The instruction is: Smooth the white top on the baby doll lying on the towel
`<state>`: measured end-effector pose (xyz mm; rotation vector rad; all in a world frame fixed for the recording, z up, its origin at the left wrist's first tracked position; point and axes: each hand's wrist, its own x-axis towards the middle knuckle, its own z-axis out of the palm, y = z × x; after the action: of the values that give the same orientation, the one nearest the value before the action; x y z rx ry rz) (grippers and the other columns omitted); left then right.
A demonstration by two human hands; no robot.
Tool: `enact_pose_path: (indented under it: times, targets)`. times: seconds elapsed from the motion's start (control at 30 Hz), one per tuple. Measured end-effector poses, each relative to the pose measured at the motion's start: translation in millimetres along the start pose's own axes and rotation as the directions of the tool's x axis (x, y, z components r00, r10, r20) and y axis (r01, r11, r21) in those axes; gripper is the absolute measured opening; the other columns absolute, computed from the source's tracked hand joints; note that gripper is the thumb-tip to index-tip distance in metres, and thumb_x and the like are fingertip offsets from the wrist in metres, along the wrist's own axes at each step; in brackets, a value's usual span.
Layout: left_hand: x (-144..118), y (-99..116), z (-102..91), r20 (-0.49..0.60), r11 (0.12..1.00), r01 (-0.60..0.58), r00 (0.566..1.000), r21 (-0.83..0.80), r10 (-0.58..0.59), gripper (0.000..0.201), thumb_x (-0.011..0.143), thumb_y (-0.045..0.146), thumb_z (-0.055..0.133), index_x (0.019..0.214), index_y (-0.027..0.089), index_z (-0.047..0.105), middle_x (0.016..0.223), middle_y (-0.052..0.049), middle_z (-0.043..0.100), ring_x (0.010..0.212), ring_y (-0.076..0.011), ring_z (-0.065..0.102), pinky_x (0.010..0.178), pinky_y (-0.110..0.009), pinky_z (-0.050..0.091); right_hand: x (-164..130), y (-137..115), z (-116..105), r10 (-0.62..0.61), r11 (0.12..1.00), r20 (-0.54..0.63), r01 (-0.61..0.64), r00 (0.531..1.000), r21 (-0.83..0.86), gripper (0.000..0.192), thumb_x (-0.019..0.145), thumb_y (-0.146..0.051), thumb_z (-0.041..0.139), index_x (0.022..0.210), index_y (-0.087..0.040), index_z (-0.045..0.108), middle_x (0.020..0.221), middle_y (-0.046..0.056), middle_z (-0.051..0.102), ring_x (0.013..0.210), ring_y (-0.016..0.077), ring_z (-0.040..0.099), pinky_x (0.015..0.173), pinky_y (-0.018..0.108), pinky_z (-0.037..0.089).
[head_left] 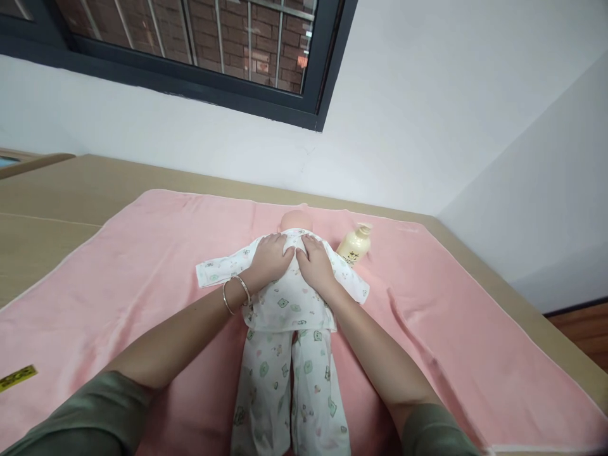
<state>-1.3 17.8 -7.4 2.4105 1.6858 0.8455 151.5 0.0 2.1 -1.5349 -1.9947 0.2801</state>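
Observation:
A baby doll (297, 220) lies on a pink blanket, dressed in a white printed top (289, 310) and matching trousers (311, 380). Its round head points away from me, and no face shows. My left hand (272, 258) rests flat on the left side of the doll's upper body, fingers stretched toward its shoulder. On the other side lies my right hand (314, 261), likewise flat with fingers extended. The two thumbs almost meet at the middle. Both sleeves of the top spread out sideways. Bangles circle my left wrist.
The pink blanket (152, 253) covers much of a wooden surface (57, 196). A cream pump bottle (355, 244) leans right of the doll's shoulder. At the far left edge is a yellow strip (18, 377). A white wall and dark-framed window (199, 69) stand behind.

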Motion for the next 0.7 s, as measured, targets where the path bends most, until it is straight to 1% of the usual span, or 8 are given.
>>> enact_pose_path:
  times: [0.13, 0.27, 0.33, 0.43, 0.53, 0.63, 0.7]
  targets:
    - [3, -3, 2.1, -0.013, 1.0, -0.006, 1.0, -0.016, 0.005, 0.039, 0.097, 0.033, 0.039, 0.117, 0.012, 0.065, 0.12, -0.018, 0.071, 0.116, -0.0318, 0.064, 0.104, -0.048, 0.049, 2, 0, 1, 0.004, 1.0, -0.006, -0.004, 1.0, 0.012, 0.05, 0.098, -0.029, 0.044, 0.142, -0.008, 0.057, 0.151, 0.018, 0.054, 0.146, 0.0283, 0.044, 0.124, 0.045, 0.027]
    - [5, -7, 4.4, -0.019, 1.0, 0.0, 1.0, -0.028, -0.001, 0.041, 0.097, 0.034, 0.039, 0.121, 0.012, 0.064, 0.123, -0.017, 0.071, 0.12, -0.0315, 0.063, 0.105, -0.048, 0.049, 7, 0, 2, 0.003, 1.0, 0.0, -0.003, 1.0, -0.021, 0.052, 0.1, -0.029, 0.043, 0.144, -0.006, 0.055, 0.152, 0.019, 0.052, 0.147, 0.0284, 0.042, 0.125, 0.046, 0.026]
    - [7, -9, 4.3, -0.018, 1.0, 0.006, 1.0, -0.031, -0.007, 0.042, 0.097, 0.033, 0.039, 0.123, 0.011, 0.064, 0.125, -0.017, 0.07, 0.122, -0.0313, 0.062, 0.107, -0.047, 0.048, 10, 3, 2, -0.035, 0.998, 0.033, 0.037, 0.999, -0.046, 0.053, 0.101, -0.03, 0.042, 0.146, -0.005, 0.052, 0.154, 0.02, 0.05, 0.148, 0.0284, 0.04, 0.125, 0.045, 0.025]
    - [8, -9, 2.8, -0.009, 1.0, 0.005, 1.0, -0.019, -0.005, 0.045, 0.098, 0.033, 0.037, 0.127, 0.01, 0.062, 0.13, -0.018, 0.068, 0.124, -0.0309, 0.061, 0.109, -0.046, 0.047, 14, 8, -1, -0.125, 0.99, 0.106, 0.131, 0.986, -0.055, 0.056, 0.103, -0.036, 0.041, 0.149, -0.004, 0.048, 0.158, 0.02, 0.043, 0.151, 0.0283, 0.035, 0.126, 0.045, 0.025]
    - [2, -3, 1.5, -0.01, 0.999, 0.008, 1.0, 0.039, -0.008, 0.046, 0.099, 0.031, 0.035, 0.132, 0.008, 0.059, 0.134, -0.02, 0.066, 0.127, -0.0313, 0.059, 0.11, -0.047, 0.045, 15, 11, -5, -0.169, 0.983, 0.134, 0.176, 0.976, -0.046, 0.058, 0.104, -0.038, 0.039, 0.15, -0.003, 0.046, 0.159, 0.021, 0.041, 0.152, 0.0283, 0.034, 0.126, 0.045, 0.026]
    - [-12, 9, 2.4, -0.029, 0.99, 0.01, 1.0, 0.138, -0.006, 0.048, 0.099, 0.027, 0.034, 0.136, 0.004, 0.055, 0.137, -0.024, 0.062, 0.133, -0.0349, 0.055, 0.112, -0.052, 0.043, 16, 11, -7, -0.169, 0.982, 0.142, 0.179, 0.975, -0.057, 0.058, 0.103, -0.036, 0.04, 0.149, 0.0, 0.046, 0.158, 0.024, 0.042, 0.152, 0.0294, 0.034, 0.125, 0.045, 0.026]
    - [-21, 16, 3.9, -0.03, 0.982, -0.021, 0.999, 0.186, 0.027, 0.049, 0.099, 0.025, 0.033, 0.138, 0.002, 0.053, 0.141, -0.026, 0.058, 0.137, -0.0373, 0.051, 0.113, -0.055, 0.041, 16, 9, -8, -0.162, 0.982, 0.144, 0.174, 0.976, -0.076, 0.057, 0.102, -0.033, 0.041, 0.148, 0.001, 0.047, 0.157, 0.024, 0.043, 0.151, 0.0297, 0.035, 0.125, 0.045, 0.027]
